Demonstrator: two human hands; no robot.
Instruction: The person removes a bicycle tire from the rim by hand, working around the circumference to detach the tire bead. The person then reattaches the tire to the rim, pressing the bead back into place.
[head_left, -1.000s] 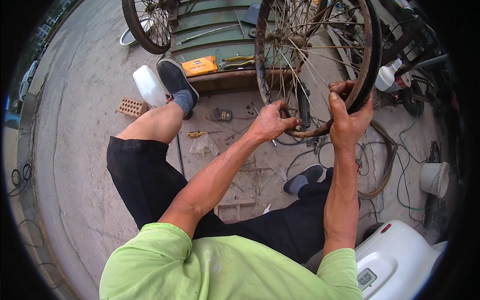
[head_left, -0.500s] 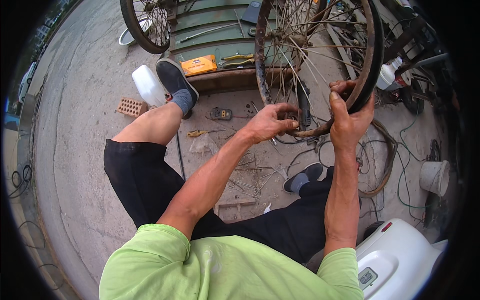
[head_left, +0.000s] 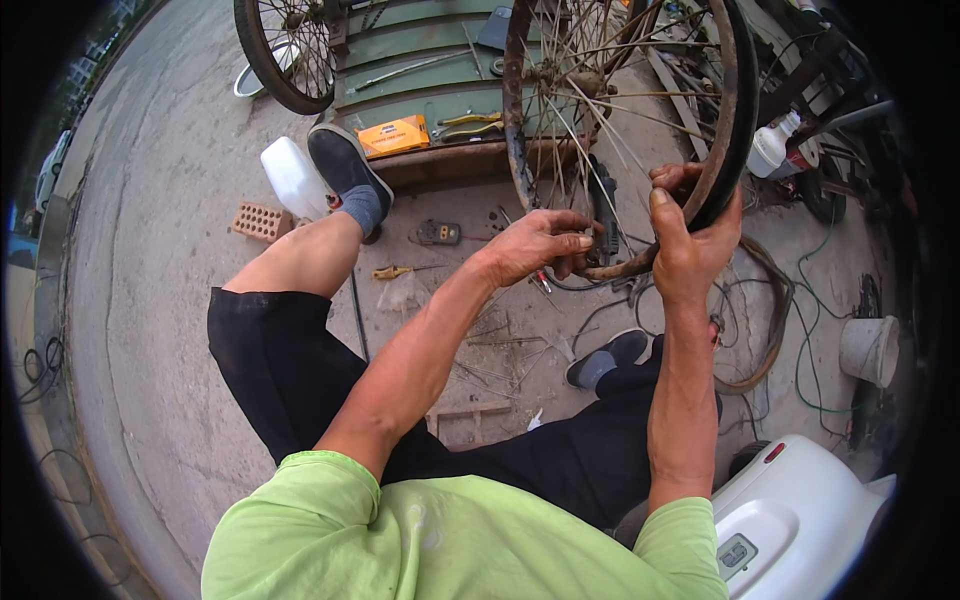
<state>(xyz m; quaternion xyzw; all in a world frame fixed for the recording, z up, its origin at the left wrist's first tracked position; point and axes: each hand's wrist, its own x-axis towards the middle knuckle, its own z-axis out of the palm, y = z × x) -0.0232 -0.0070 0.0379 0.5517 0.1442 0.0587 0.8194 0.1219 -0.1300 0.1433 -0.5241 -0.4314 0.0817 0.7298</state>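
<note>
Both hands work at the lower part of a rusty spoked wheel (head_left: 589, 85), its top cut off by the upper edge.
The right hand (head_left: 697, 243) is clamped on the rim (head_left: 736, 110), which partly hides its fingers; the left hand's (head_left: 540, 243) thumb and fingers sit close together, whether pinching anything I cannot tell. Spokes partly screen a dark object (head_left: 606, 200).

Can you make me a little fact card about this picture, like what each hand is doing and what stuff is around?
Left hand: at the lower rim of the rusty spoked wheel; exact grip unclear
Right hand: closed around the wheel's rim
Green slatted bed: orange box, yellow-handled pliers
Ground: multimeter, yellow-handled screwdriver, perforated brick
</note>
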